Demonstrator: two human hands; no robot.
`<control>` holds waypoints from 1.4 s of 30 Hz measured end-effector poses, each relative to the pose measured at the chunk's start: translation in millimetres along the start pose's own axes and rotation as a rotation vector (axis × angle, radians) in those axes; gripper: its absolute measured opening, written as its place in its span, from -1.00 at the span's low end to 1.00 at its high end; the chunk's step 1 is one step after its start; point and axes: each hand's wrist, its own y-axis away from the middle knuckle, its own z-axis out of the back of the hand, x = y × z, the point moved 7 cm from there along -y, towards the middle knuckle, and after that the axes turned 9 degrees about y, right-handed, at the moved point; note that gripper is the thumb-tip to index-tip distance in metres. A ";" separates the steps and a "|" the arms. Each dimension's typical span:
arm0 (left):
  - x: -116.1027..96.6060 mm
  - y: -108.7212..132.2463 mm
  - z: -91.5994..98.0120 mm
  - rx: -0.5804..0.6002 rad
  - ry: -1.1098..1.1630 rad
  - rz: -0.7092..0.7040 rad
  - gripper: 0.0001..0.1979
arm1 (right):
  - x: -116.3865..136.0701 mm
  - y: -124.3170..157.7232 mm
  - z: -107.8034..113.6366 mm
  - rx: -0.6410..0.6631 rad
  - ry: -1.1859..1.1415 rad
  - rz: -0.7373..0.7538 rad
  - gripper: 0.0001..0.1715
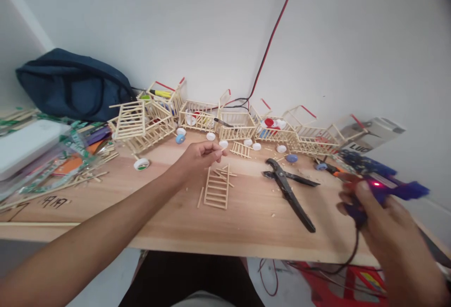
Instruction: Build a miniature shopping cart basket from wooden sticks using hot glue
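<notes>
My left hand (203,154) is closed in a pinch above the middle of the table, with the pale tip of a short wooden stick (224,149) showing at the fingertips. Just below it lies a ladder-like stick frame (216,193), with several loose sticks (227,174) across its upper end. At the right, my right hand (375,213) is wrapped round a blue glue gun (380,192) with a glowing red light; motion blurs it slightly. A black cable hangs from the glue gun. Between the hands rest black-handled cutters (291,192), their handles spread.
Several small stick carts (236,126) with bottle-cap wheels and red handles line the wall. A dark blue bag (73,86), a white box (31,145) and plastic wrappers (75,156) sit at left. A carton (377,133) leans at right. A red stool (327,283) stands below.
</notes>
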 end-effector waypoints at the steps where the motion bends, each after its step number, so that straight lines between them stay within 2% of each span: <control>1: -1.8 -0.1 0.8 -0.008 -0.025 -0.015 -0.74 | 11.9 4.8 -19.8 0.085 -0.184 -0.052 -0.61; 4: -5.7 -1.6 5.0 -0.021 -0.066 -0.054 -0.80 | 51.8 20.2 -77.4 0.278 -0.456 -0.069 -0.55; 7: -6.7 -3.5 12.2 -0.049 -0.117 -0.074 -0.80 | 80.7 31.6 -119.9 0.414 -0.592 0.027 -0.60; 10: -7.9 -4.7 17.1 -0.063 -0.178 -0.103 -0.78 | 93.3 42.0 -147.3 0.552 -0.611 0.098 -0.64; 12: -9.3 -5.0 17.4 -0.056 -0.216 -0.136 -0.78 | 94.8 48.6 -157.1 0.612 -0.582 0.105 -0.61; 25: -11.9 -3.8 11.2 -0.043 -0.235 -0.221 -0.82 | 87.0 77.2 -157.5 0.664 -0.519 0.120 -0.52; 35: -10.2 -4.3 10.4 -0.036 -0.249 -0.206 -0.83 | 85.9 78.6 -159.1 0.665 -0.598 0.085 -0.51; 42: -9.5 -5.0 9.1 -0.031 -0.209 -0.210 -0.84 | 85.7 78.1 -161.7 0.685 -0.569 0.071 -0.48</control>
